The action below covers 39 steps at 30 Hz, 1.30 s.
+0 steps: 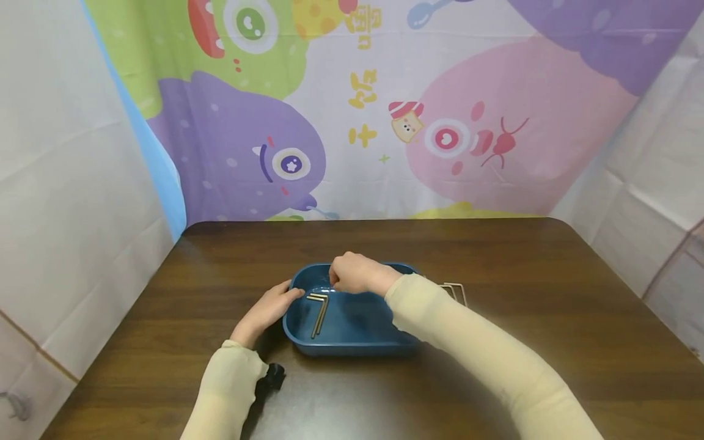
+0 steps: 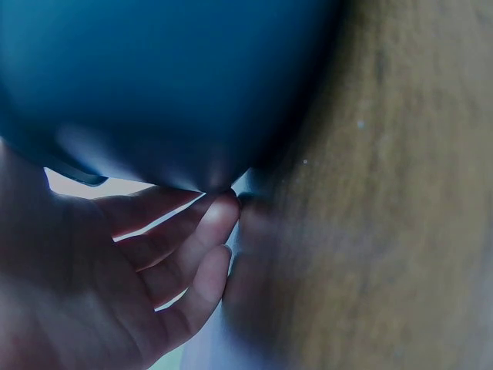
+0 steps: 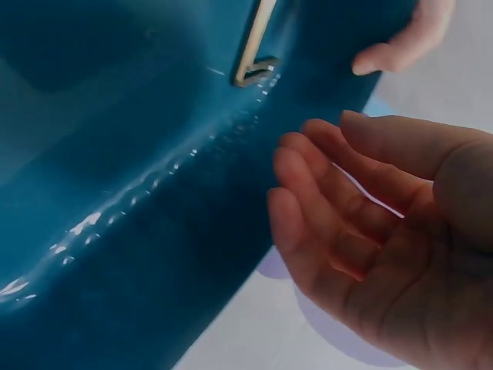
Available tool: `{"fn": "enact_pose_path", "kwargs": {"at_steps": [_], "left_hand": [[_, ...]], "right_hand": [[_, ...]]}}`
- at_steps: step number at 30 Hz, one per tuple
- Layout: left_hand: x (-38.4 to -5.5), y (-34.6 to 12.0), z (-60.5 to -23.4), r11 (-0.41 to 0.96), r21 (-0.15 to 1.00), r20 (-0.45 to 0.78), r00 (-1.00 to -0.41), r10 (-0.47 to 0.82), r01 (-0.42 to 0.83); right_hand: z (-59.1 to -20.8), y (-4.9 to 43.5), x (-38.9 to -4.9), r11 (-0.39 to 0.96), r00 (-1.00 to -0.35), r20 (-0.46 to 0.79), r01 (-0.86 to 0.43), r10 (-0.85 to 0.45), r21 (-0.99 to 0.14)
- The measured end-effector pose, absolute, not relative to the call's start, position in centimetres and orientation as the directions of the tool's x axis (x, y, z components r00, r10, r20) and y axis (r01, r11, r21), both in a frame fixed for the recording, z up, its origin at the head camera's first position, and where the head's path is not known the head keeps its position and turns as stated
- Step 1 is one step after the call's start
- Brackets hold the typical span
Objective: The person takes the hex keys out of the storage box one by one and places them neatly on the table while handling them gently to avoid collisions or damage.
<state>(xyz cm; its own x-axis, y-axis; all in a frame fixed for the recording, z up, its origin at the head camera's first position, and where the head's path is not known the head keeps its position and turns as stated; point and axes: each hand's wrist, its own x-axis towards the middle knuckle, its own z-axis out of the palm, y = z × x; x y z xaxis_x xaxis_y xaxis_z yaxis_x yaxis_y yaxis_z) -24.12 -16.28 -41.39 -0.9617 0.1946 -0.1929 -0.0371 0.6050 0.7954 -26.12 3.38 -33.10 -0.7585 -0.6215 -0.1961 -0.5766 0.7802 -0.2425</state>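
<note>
A blue plastic basin [image 1: 352,349] stands on the table. My left hand [image 1: 267,311] grips its left end, the thumb over the rim and the fingers against the outer wall [image 2: 177,100]. Inside, toward that end, lie two L-shaped brass-coloured hex keys [image 1: 320,318], side by side. My right hand [image 1: 357,274] is over the far part of the basin, right of these keys. Its fingers [image 3: 289,216] are loosely bent with nothing between them, close to the basin's side wall in the right wrist view.
More L-shaped hex keys [image 1: 464,294] lie on the table just right of the basin, partly behind my right sleeve [image 1: 473,342]. The dark wooden table [image 1: 550,330] runs back to a cartoon-printed curtain [image 1: 363,183]. A small black device [image 1: 275,376] is at my left wrist.
</note>
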Motion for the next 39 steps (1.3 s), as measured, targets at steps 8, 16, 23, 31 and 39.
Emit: {"fn": "enact_pose_path", "kwargs": {"at_steps": [8,16,23,31,39], "left_hand": [[-24.0,-16.3,-41.4,0.601,0.798,-0.195,-0.961,0.196,-0.039],[-24.0,-16.3,-41.5,0.595,0.803,-0.193,-0.959,0.207,-0.033],[-24.1,-16.4,-41.5,0.599,0.8,-0.198,-0.958,0.208,-0.035],[-24.0,-16.4,-41.5,0.592,0.806,-0.194,-0.958,0.213,-0.032],[-23.8,-16.3,-41.2,0.606,0.796,-0.184,-0.959,0.214,-0.017]], "right_hand": [[-34.3,2.0,-26.0,0.778,-0.746,-0.22,-0.595,-0.628,-0.202],[-35.4,0.9,-25.8,0.786,-0.74,-0.274,-0.602,-0.615,-0.139],[-36.3,0.4,-26.2,0.801,-0.748,-0.303,-0.589,-0.59,-0.105],[-37.2,-0.2,-26.1,0.808,-0.758,-0.31,-0.586,-0.574,-0.066],[-37.7,-0.9,-26.1,0.823,-0.787,-0.27,-0.567,-0.554,-0.035]]}}
